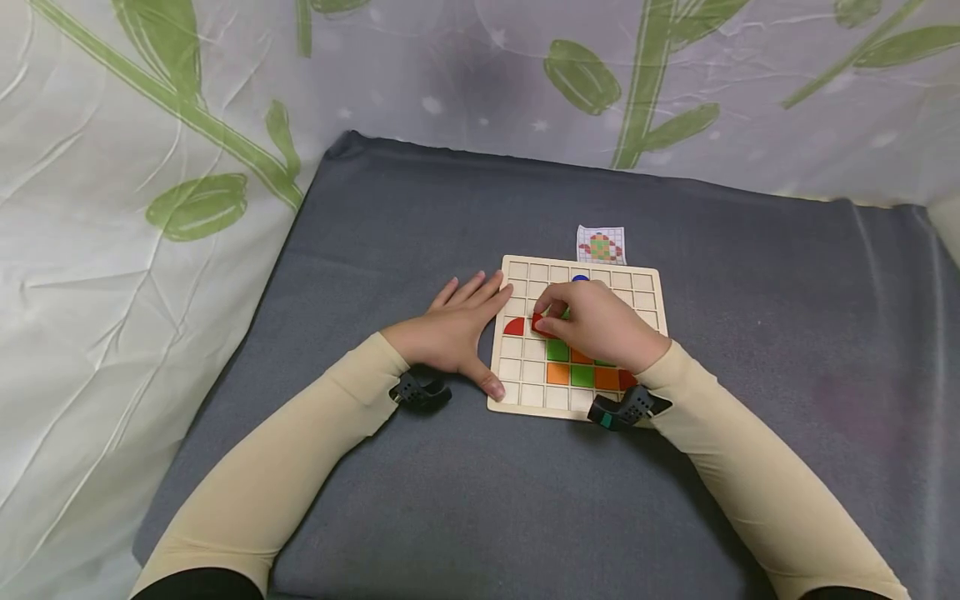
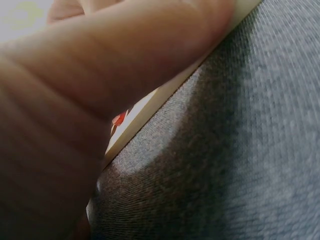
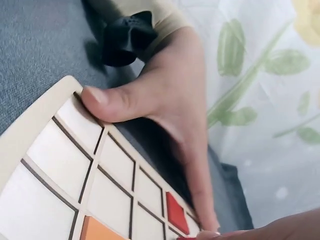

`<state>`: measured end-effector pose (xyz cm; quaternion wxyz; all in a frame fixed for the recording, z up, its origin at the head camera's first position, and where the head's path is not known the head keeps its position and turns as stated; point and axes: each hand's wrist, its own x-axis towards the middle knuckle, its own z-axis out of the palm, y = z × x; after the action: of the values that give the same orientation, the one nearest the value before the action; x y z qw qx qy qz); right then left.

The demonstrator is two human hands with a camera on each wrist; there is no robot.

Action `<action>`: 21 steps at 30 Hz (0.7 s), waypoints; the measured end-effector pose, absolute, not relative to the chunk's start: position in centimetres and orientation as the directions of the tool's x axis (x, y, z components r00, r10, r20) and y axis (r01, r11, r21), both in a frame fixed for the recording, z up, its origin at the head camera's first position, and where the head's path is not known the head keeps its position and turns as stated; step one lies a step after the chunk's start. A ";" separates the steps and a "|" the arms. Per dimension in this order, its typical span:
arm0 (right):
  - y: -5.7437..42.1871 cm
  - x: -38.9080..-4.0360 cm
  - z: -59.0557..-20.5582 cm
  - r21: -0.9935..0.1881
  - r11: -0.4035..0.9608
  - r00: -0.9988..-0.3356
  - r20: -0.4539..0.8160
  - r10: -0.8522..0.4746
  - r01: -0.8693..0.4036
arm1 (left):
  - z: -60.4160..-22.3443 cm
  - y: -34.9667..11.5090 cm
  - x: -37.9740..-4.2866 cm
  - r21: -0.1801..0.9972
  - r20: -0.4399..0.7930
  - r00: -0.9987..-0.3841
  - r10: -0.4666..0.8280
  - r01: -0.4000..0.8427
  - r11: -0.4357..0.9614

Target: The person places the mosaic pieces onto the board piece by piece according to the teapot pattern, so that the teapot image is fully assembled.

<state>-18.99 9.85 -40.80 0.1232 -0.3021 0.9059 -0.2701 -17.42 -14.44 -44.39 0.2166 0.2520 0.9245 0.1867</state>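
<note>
A square wooden grid board (image 1: 533, 395) lies on the grey cloth. My left hand (image 1: 453, 335) is spread flat at its left side, thumb and fingertips touching the rim. My right hand (image 1: 603, 323) is over the board and pinches a red tile (image 1: 543, 326) between thumb and fingers, low over a cell of the left part. Left of that tile, a red quarter-round tile (image 1: 515, 327) sits in its cell. Green tiles (image 1: 557, 350) and orange tiles (image 1: 557, 373) fill cells beneath the right hand, which hides some of them. A blue piece (image 1: 580, 277) shows partly behind the knuckles.
A small printed pattern card (image 1: 601, 247) lies against the board's far edge. Grey cloth (image 1: 420, 500) covers the tabletop. A pale curtain with green leaves (image 1: 465, 92) hangs behind and to the left. Each wrist wears a black camera strap (image 1: 420, 392).
</note>
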 end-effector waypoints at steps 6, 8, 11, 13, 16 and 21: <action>9.3 -19.1 -41.2 -0.550 0.654 -0.771 -0.030 -0.637 -0.519 | -44.1 -14.5 -17.4 0.465 -0.307 -0.780 0.546 0.377 0.801; 9.2 -19.0 -41.3 -0.537 0.652 -0.766 -0.016 -0.642 -0.535 | -44.0 -14.5 -17.4 0.462 -0.310 -0.781 0.543 0.375 0.804; 9.2 -18.9 -41.6 -0.500 0.659 -0.766 0.015 -0.642 -0.562 | -43.9 -14.5 -17.4 0.457 -0.312 -0.781 0.541 0.376 0.806; 9.2 -18.8 -41.7 -0.479 0.662 -0.767 0.036 -0.641 -0.576 | -43.9 -14.4 -17.4 0.454 -0.312 -0.780 0.542 0.379 0.806; 9.4 -18.5 -41.6 -0.466 0.665 -0.769 0.054 -0.637 -0.584 | -44.0 -14.4 -17.4 0.452 -0.311 -0.780 0.542 0.381 0.807; 10.5 -17.8 -40.7 -0.454 0.665 -0.762 0.052 -0.645 -0.593 | -44.2 -14.4 -17.3 0.451 -0.312 -0.780 0.542 0.381 0.807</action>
<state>-17.83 10.55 -40.66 0.0568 -0.3400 0.9106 -0.2281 -17.35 -14.37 -44.18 0.2183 0.2494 0.9251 0.1851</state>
